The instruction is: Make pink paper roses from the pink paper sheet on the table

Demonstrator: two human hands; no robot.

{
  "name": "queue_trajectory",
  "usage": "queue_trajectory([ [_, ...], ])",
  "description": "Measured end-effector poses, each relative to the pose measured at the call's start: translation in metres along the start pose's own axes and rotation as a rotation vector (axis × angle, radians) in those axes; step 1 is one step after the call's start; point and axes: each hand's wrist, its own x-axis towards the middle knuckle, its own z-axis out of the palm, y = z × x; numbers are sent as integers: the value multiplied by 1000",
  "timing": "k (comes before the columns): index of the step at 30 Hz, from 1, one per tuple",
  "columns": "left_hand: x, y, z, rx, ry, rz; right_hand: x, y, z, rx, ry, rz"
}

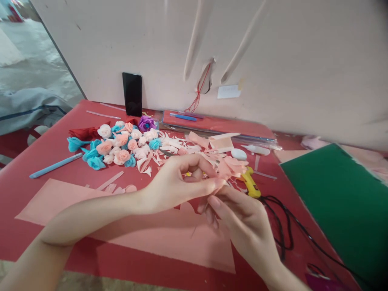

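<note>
Both our hands meet above the red desk (27, 186). The left hand (178, 182) pinches a crumpled pink crepe-paper piece (230, 167) between thumb and fingers, and the right hand (239, 218) closes on its lower end, apparently to keep it bunched. Just beside them lies the yellow glue gun (251, 182), within easy reach.

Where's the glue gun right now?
Head view, right of centre: the yellow glue gun lies on the red table just beyond the right hand, beside the pink paper in the left hand, its black cord trailing right.
</note>
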Motion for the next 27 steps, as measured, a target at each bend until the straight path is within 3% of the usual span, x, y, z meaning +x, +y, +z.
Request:
queue_trajectory([
  [5, 2, -3, -1, 78, -28, 21, -1, -1, -3, 83, 0, 14],
  [10, 3, -5, -2, -18, -90, 41, 1, -4, -5, 143, 37, 11],
  [16, 5, -3, -2, -44, -65, 93, -1, -11, -7, 196, 134, 76],
  [27, 4, 0, 1, -111, -8, 13, -2, -7, -19, 227, 157, -37],
])
